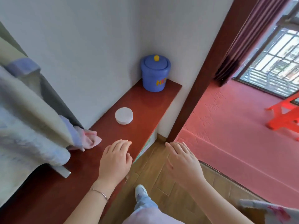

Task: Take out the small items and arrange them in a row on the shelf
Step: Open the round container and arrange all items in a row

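Observation:
A blue lidded pot [155, 73] with a yellow knob and coloured letters stands upright in the far corner of the red-brown shelf [145, 104]. Nearer to me, a flat white round container [124, 115] lies on the shelf, apart from the pot. My left hand [115, 159] hovers palm down over the near part of the shelf, fingers loosely together, holding nothing. My right hand [182, 162] is spread palm down beyond the shelf's front edge, above the wooden floor, and is empty too.
Hanging fabric [29, 120] and a pink cloth [90, 139] crowd the shelf's left side. White walls close the corner. A dark wooden door frame [208, 70] stands to the right, with pink flooring, a red stool [284, 117] and a barred window beyond.

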